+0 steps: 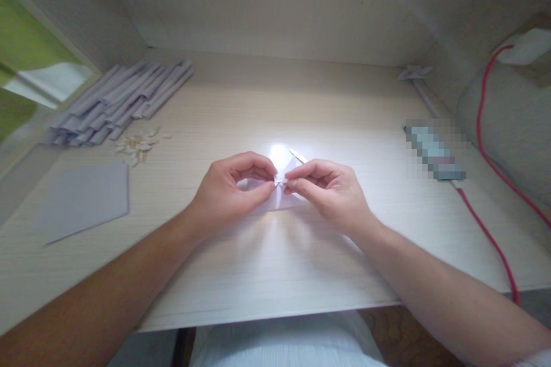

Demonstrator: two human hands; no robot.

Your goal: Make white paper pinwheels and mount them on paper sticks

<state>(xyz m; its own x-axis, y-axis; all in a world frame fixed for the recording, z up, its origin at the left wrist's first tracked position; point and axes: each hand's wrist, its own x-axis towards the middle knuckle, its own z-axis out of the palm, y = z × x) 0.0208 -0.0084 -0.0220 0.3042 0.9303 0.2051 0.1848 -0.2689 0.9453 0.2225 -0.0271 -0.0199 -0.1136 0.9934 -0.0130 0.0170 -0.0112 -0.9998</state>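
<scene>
A small folded piece of white paper (pixel 282 198) lies at the middle of the pale wooden desk (pixel 267 109), brightly lit. My left hand (pixel 230 186) pinches its left side between thumb and fingers. My right hand (pixel 329 189) pinches the right side, fingertips meeting the left hand's at the paper's centre. A thin paper flap (pixel 298 155) sticks up behind my right fingers. Much of the paper is hidden under both hands.
A pile of rolled grey paper tubes (pixel 118 103) lies at the back left, with seed husks (pixel 136 145) beside it. A flat grey sheet (pixel 86 198) lies front left. A blurred object (pixel 434 152), a red cable (pixel 486 223) and a paper flower on a stick (pixel 415 74) lie at the right.
</scene>
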